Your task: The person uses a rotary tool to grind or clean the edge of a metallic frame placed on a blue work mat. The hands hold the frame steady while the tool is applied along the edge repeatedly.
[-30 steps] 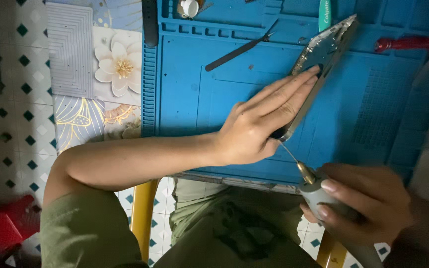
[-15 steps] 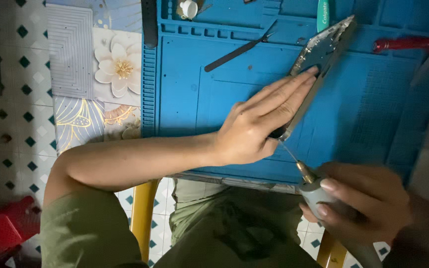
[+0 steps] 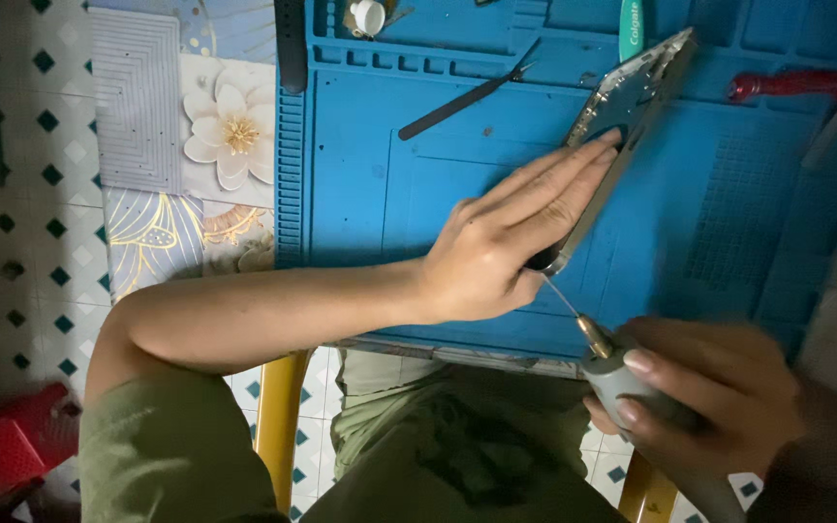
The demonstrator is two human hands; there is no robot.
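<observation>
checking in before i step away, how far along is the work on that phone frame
Done: the phone frame lies opened on the blue mat, with tweezers set aside. In hand: the left hand presses the frame flat while the right hand holds a grey powered driver, its tip at the frame's lower corner. Left: nothing shows reassembly.

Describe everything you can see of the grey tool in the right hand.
The grey tool is a pen-shaped powered driver with a smooth grey body, a brass-coloured collar and a thin metal bit. The right hand grips its body, below the blue mat's near edge. It lies tilted, its bit pointing up and left, the tip at the lower end of the opened phone frame that the left hand presses flat.
</observation>
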